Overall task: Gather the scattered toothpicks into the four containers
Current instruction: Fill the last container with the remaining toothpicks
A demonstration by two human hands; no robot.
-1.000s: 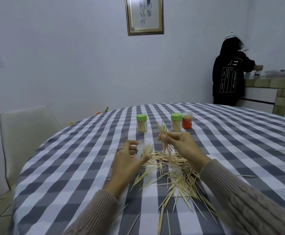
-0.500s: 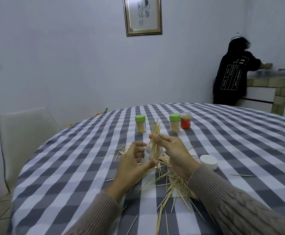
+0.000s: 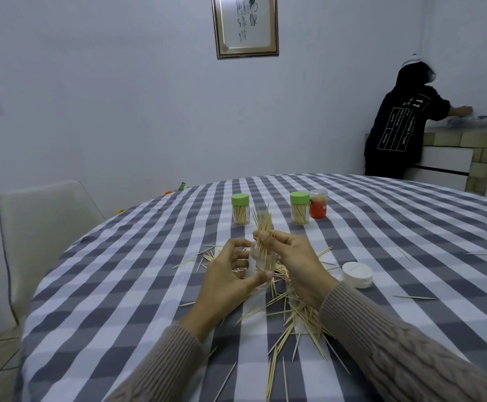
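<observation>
My left hand grips a clear open container standing on the checked tablecloth. Just above it my right hand pinches a bundle of toothpicks whose lower ends reach into the container's mouth. Loose toothpicks lie in a heap below and to the right of my hands, with more strewn toward the front edge. Two green-capped containers with toothpicks and a red container stand farther back. A white lid lies to the right.
The round table carries a grey and white checked cloth. Single toothpicks lie far right. A white chair stands at the left. A person in a dark hoodie stands at a counter at the back right.
My right hand carried the bundle of toothpicks left and down, and its ends now go into the container my left hand holds. The white lid came into view.
</observation>
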